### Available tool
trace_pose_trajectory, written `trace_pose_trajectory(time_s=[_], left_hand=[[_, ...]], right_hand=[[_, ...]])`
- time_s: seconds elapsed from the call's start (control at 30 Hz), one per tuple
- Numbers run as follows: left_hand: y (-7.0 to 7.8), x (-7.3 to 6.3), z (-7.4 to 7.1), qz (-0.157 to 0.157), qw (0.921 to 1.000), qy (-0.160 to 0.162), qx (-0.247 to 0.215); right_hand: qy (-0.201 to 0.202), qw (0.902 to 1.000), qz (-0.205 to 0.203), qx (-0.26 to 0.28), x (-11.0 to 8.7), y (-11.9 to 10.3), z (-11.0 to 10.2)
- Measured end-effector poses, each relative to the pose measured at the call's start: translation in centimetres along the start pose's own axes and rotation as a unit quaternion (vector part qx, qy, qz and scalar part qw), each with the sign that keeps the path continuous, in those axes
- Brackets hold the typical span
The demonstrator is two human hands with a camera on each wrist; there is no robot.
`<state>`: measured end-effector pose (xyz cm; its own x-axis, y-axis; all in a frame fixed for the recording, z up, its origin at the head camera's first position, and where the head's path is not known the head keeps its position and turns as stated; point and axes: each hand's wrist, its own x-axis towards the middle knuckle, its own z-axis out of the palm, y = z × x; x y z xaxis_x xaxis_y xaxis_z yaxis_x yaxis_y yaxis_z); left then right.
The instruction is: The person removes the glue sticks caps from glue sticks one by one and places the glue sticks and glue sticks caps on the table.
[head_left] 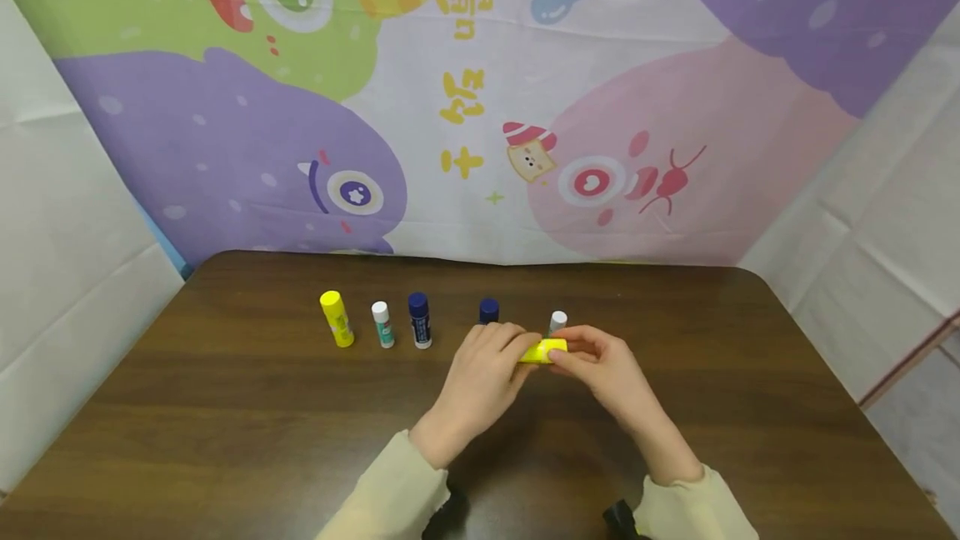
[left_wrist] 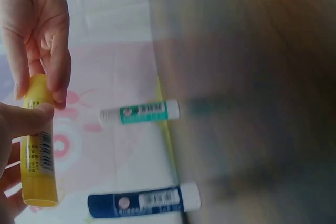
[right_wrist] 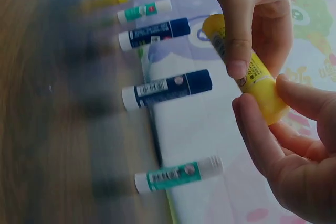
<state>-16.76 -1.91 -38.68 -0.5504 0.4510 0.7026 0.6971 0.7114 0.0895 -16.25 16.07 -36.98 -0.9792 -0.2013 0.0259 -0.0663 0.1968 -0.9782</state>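
Observation:
Both hands hold one yellow glue stick above the table. My left hand grips its labelled body, with the thumb along the label in the left wrist view. At the other end, the fingers and thumb of my right hand pinch the yellow cap. Just behind the hands stand a blue glue stick and a white-capped green glue stick, both upright and partly hidden in the head view.
Farther left on the brown table stand a yellow glue stick, a white-and-green glue stick and another blue glue stick, upright in a row. A cartoon-printed cloth hangs at the table's back edge.

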Motion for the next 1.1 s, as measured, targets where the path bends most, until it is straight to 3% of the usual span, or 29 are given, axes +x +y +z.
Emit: trace_pose_trajectory(time_s=[0.13,0.3,1.1], left_hand=[[-0.5,-0.4,-0.6,0.032,0.9982,0.041,0.03],[-0.7,-0.7,-0.9,0.038,0.9962,0.067,0.041],[-0.9,-1.2,-1.6,-0.008,0.998,0.062,-0.006]], right_hand=[[-0.007,0.9995,-0.001,0.031,0.1,-0.1,0.6],[0.006,0.9998,-0.007,0.02,0.3,-0.2,1.0],[-0.016,0.9989,-0.044,-0.008,0.9,-0.1,1.4]])
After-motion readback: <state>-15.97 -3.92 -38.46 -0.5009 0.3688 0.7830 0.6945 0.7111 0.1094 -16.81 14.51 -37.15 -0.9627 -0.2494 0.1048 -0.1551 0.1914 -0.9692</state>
